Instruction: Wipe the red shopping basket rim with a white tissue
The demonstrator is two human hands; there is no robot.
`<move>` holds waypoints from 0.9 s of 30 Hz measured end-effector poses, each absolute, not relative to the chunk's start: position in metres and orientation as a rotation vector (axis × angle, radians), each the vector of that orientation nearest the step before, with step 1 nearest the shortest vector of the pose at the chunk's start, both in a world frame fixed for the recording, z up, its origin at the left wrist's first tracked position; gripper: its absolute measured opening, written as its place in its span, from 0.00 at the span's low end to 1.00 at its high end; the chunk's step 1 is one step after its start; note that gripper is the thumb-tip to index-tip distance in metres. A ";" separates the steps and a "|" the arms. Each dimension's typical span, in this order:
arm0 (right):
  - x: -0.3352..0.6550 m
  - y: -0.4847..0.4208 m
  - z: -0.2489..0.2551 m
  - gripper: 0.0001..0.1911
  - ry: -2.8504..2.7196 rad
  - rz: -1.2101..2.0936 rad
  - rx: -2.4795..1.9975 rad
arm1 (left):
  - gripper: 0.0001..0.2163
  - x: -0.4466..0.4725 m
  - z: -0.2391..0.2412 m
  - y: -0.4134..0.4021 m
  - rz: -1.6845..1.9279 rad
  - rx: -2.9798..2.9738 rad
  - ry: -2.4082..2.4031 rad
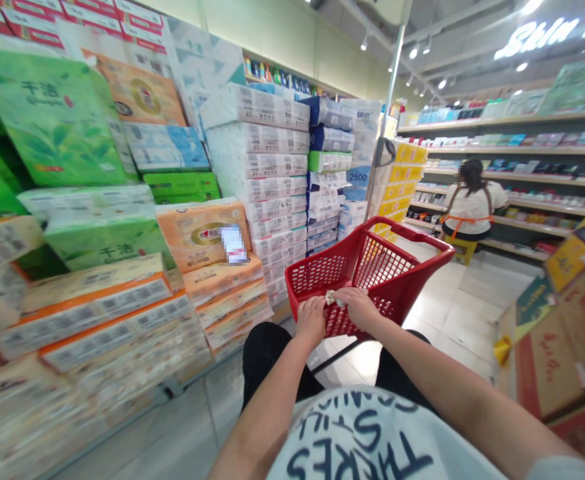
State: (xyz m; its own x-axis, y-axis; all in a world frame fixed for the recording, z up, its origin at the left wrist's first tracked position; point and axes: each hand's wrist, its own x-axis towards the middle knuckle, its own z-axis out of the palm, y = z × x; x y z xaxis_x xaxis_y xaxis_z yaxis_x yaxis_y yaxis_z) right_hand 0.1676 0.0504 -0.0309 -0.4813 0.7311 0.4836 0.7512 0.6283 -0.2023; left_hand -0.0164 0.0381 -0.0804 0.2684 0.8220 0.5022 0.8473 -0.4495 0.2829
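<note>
A red plastic shopping cart with perforated sides stands right in front of my knees. My left hand is closed over the near rim of its basket. Just to the right, my right hand rests at the same rim, fingers closed on a crumpled whitish cloth. The cloth shows between both hands; part of it is hidden under the right fingers. Further back is the cart's handle bar, with neither hand on it.
Stacked tissue packs line the left side, with tall white bundles behind. Cardboard boxes stand close on the right. A metal pole rises behind the cart. A person sits on a yellow stool by the shelves.
</note>
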 end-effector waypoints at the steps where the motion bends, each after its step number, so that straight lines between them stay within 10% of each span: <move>1: 0.167 0.052 -0.031 0.29 -2.254 -0.016 -1.189 | 0.18 -0.017 -0.081 0.038 -0.939 -2.467 -1.618; 27: 0.164 0.047 -0.024 0.27 -2.184 -0.010 -1.427 | 0.16 -0.014 -0.079 0.038 -0.950 -2.468 -1.607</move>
State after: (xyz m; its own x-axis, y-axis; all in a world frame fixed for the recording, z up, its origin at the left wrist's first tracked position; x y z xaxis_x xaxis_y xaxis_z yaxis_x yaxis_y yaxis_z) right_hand 0.1642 0.0469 -0.0236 -0.3047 0.8503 0.4291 0.8542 0.4432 -0.2718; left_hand -0.0140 0.0376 -0.0785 0.2723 0.8136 0.5136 0.8422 -0.4597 0.2817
